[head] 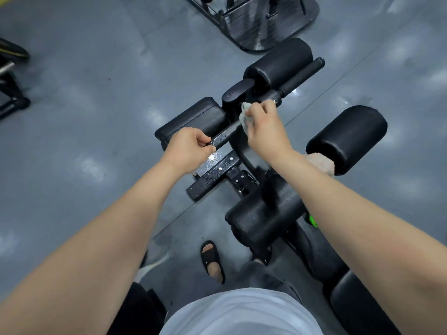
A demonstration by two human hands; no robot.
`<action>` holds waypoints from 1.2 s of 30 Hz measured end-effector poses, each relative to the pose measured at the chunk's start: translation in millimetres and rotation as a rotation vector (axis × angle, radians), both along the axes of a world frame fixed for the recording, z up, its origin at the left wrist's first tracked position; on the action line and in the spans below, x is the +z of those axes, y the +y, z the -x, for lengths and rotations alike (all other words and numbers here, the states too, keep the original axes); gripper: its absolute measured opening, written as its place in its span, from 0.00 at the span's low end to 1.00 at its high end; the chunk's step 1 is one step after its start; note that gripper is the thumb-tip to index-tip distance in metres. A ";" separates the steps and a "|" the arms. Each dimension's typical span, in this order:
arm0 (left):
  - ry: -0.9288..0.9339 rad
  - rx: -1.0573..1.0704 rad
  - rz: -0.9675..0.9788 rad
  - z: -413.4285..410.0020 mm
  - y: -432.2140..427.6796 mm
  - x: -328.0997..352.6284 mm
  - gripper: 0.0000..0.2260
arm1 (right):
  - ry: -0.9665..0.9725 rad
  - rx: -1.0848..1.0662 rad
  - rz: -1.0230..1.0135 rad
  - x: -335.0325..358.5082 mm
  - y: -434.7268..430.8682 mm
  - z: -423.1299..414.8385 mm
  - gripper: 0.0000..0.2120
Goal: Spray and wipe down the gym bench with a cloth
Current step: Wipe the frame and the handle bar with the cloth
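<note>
The black gym bench (268,213) stretches away from me, with four padded rollers and a wet metal bar (227,135) across its middle. My right hand (263,124) grips a pale cloth (245,114) and presses it on that bar near the frame's centre post. My left hand (189,147) pinches the bar's near end, beside the left roller pad (196,119). A second, peach-coloured cloth (321,163) lies under the right roller pad (348,136). Something bright green (312,220) peeks out beside the bench, mostly hidden by my right forearm.
Grey glossy floor (96,117) surrounds the bench. A black metal machine base (261,20) stands just beyond the far rollers. Other gym equipment (12,76) sits at the left edge. My sandalled foot (212,261) stands left of the bench.
</note>
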State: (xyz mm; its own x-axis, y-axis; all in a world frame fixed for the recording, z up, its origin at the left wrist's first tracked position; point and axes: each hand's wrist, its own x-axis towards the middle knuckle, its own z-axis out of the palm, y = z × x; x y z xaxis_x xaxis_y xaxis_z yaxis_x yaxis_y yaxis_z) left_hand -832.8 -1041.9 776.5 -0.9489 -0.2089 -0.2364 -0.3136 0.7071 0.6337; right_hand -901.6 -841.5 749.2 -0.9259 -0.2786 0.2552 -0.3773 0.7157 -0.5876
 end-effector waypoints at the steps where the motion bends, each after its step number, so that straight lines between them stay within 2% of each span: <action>1: -0.002 0.006 -0.011 -0.1 0.9 0.5 0.10 | -0.027 0.020 0.042 -0.7 -4.1 -9.2 0.08; 6: -0.009 0.031 -0.047 -0.6 4.6 3.2 0.08 | -0.005 0.218 0.056 -5.8 -12.2 -33.8 0.11; 9: -0.005 0.026 -0.050 0.4 5.5 4.4 0.08 | -0.017 0.122 -0.017 -3.5 -6.0 -22.7 0.10; 11: -0.007 0.035 -0.064 -0.2 5.5 4.0 0.09 | -0.066 0.090 0.022 -4.3 -7.1 -23.5 0.13; 15: -0.038 0.056 -0.174 -5.9 1.5 6.2 0.09 | -0.097 0.125 0.144 -10.4 -23.9 -44.3 0.18; 21: -0.044 0.093 -0.287 -8.4 -10.5 13.5 0.13 | -0.060 0.284 0.136 -11.7 -32.2 -53.8 0.19; 23: -0.029 0.108 -0.299 -5.2 -8.4 15.5 0.12 | -0.133 0.284 0.147 -4.8 -32.3 -53.4 0.18; 25: -0.041 0.092 -0.286 0.0 -4.3 18.9 0.08 | -0.253 0.198 0.186 1.6 -31.1 -52.7 0.14; 27: -0.083 0.041 -0.233 4.0 -0.1 20.7 0.09 | -0.331 0.122 0.253 2.3 -29.4 -52.2 0.10; 31: -0.061 -0.030 -0.126 9.9 6.5 17.7 0.06 | -0.490 0.081 0.410 2.1 -23.7 -53.1 0.08; 36: -0.010 -0.077 0.004 22.6 8.5 17.8 0.03 | -0.412 -0.023 0.356 0.6 -27.5 -44.3 0.06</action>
